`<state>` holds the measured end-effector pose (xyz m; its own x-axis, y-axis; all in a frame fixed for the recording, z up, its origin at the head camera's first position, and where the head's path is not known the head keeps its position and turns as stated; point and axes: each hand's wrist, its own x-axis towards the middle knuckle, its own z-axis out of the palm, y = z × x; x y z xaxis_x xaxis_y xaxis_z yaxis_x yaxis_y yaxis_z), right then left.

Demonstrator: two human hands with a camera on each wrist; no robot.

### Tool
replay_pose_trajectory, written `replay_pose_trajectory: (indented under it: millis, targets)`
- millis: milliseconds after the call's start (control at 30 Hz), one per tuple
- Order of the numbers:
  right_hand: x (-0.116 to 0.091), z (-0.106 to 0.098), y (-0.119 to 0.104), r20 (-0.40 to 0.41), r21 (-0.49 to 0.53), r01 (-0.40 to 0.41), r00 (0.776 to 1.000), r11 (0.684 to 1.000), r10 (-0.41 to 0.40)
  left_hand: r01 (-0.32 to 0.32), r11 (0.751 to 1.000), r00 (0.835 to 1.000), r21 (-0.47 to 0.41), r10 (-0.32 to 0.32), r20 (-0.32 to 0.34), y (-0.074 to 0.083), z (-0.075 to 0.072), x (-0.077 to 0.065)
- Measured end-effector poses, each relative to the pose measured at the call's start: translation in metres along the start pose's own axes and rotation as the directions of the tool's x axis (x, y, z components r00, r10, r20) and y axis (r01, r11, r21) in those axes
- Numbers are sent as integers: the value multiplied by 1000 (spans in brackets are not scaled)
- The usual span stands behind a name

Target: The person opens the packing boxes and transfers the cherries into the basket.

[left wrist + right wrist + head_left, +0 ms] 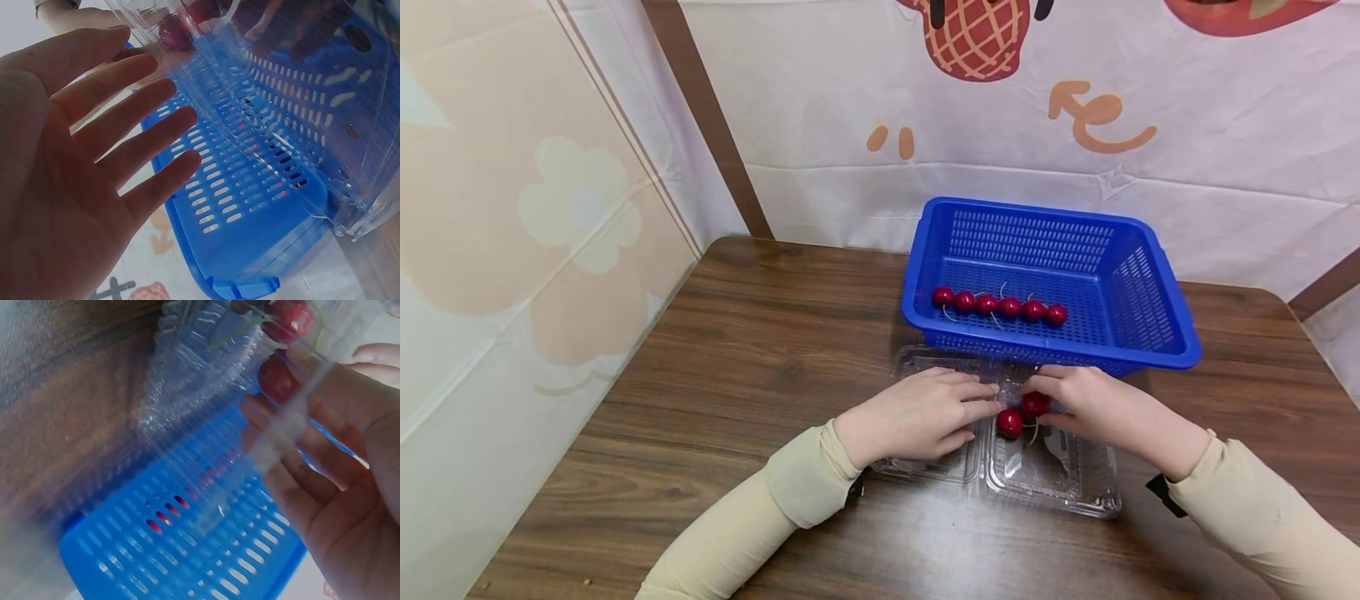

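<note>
An open clear plastic clamshell box (1045, 492) lies on the table in the head view, its two halves side by side. My right hand (1097, 408) reaches into the right half and pinches a red cherry (278, 378) between thumb and fingers. Right beside it lies a second cherry (1010, 423) with a green stem. Over the left half is my left hand (925, 412), fingers spread and nearly straight, fingertips near the box's middle fold. Nothing is in its palm in the left wrist view.
Behind the box stands a blue perforated basket (1183, 346), close against its far edge. Several cherries (1010, 307) with stems form a row inside it. A wood-grain table (715, 350) carries everything, with a printed cloth (820, 100) hanging behind.
</note>
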<state>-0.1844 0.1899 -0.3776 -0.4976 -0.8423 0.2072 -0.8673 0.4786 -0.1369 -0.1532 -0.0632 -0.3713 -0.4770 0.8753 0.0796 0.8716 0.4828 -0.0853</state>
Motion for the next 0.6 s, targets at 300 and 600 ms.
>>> replay_pose_trajectory:
  millis: [300,600]
  targets:
    - [-5,-19,-5,-84,-19,9,996,1000,-10,1,1000,1000,-15,-1,1,0,1,1]
    - [-8,-37,-9,-143,-69,29,989,997,-39,4,1000,1000,-20,-4,-3,0,1,1]
